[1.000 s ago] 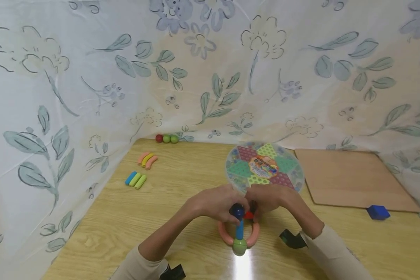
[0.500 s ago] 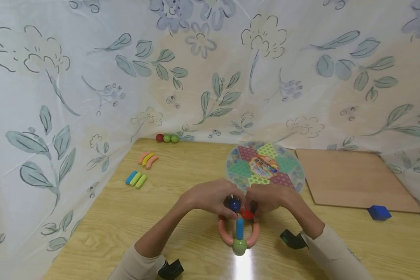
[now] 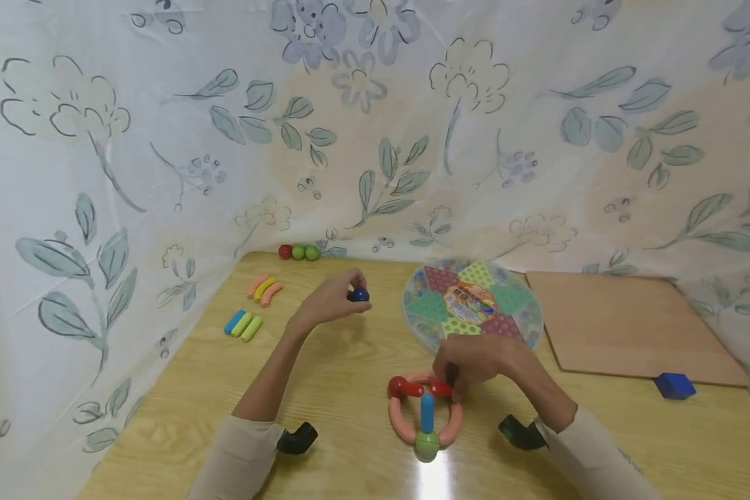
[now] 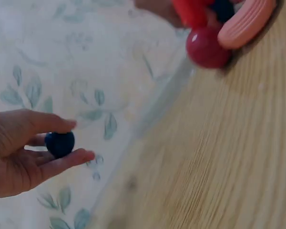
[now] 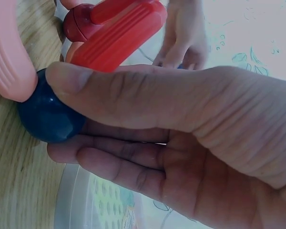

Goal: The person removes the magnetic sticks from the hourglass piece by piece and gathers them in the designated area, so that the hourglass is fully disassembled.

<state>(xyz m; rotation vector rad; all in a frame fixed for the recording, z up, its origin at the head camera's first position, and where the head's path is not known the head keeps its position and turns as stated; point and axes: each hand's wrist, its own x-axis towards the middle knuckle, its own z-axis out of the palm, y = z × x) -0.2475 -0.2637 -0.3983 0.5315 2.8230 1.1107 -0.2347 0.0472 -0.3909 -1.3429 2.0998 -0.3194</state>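
My left hand pinches a dark blue ball between thumb and fingers, above the table left of the round game board. Before me lies a ring of salmon curved rods joined by balls, seemingly a magnetic building toy. A green ball marks its near end and a red ball its left side. One blue rod points inward from the green ball; red rods run across the ring. At its right side my right hand pinches another blue ball, which touches a salmon rod.
Several short straight rods, curved rods and a row of balls lie at the left and back left. Behind the ring is a round star-patterned game board. Farther right are a wooden board and a blue block.
My left hand has carried the blue ball from over the ring to the back left, uncovering the red ball and red rods. The right hand has stayed at the ring's right side.
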